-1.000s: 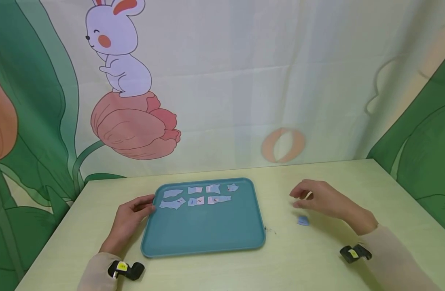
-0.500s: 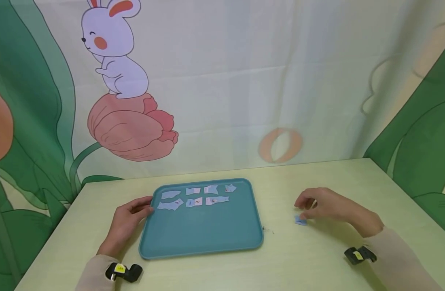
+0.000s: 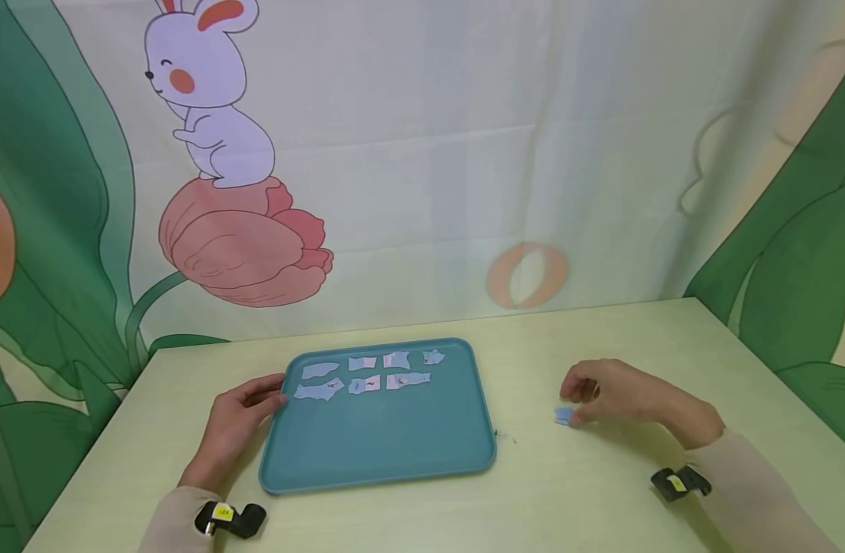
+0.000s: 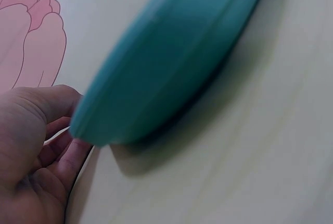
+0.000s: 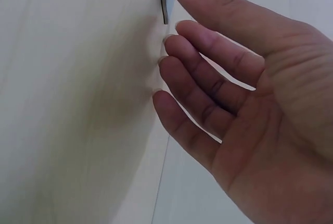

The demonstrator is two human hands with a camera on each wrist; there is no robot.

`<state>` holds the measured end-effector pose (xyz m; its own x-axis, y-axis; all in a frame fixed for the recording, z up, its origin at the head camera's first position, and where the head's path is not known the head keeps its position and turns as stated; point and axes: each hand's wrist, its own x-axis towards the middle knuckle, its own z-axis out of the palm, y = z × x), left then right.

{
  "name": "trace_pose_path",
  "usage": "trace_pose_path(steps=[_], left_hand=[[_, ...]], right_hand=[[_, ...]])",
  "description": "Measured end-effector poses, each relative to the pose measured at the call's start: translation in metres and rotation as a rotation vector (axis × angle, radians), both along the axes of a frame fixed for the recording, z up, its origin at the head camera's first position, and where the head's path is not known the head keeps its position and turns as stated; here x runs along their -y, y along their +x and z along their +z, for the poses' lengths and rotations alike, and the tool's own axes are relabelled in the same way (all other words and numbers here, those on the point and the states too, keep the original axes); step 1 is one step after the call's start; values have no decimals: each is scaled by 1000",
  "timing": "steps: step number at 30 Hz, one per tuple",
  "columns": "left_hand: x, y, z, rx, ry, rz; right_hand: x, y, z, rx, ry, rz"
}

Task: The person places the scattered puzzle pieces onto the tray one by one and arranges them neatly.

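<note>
A teal tray point(image 3: 377, 445) lies on the table at centre left. In its upper part are several irregular pale-blue printed pieces point(image 3: 408, 381) in two rows. My left hand point(image 3: 233, 421) holds the tray's left edge; in the left wrist view the tray's rim point(image 4: 88, 133) sits between thumb and fingers. To the right of the tray, a small blue printed piece point(image 3: 564, 415) lies on the table. My right hand point(image 3: 623, 393) touches it with the thumb, the other fingers loosely bent. Seen from the right wrist, the thin piece point(image 5: 167, 2) shows edge-on at the thumb tip.
The pale wooden table point(image 3: 533, 499) runs back to a printed curtain point(image 3: 409, 192) with a rabbit and flowers. Small dark specks point(image 3: 505, 436) lie just right of the tray. Black wrist cameras point(image 3: 230, 519) sit on both sleeves.
My right hand has come down from above the small blue piece, and its thumb is now on it. The left hand stays at the tray's edge. The head view has shifted slightly.
</note>
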<state>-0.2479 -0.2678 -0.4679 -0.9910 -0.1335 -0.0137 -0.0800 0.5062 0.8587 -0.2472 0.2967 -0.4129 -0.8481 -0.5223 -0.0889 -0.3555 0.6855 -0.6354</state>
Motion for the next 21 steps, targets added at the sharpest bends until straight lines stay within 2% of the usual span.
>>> trace_pose_path(steps=[7,21], left_hand=[[0,0,0,4,13,5],[-1,1,1,3,8,5]], right_hand=[[1,-1,-3,23,18,-20],[1,-1,-3,12,19,-27]])
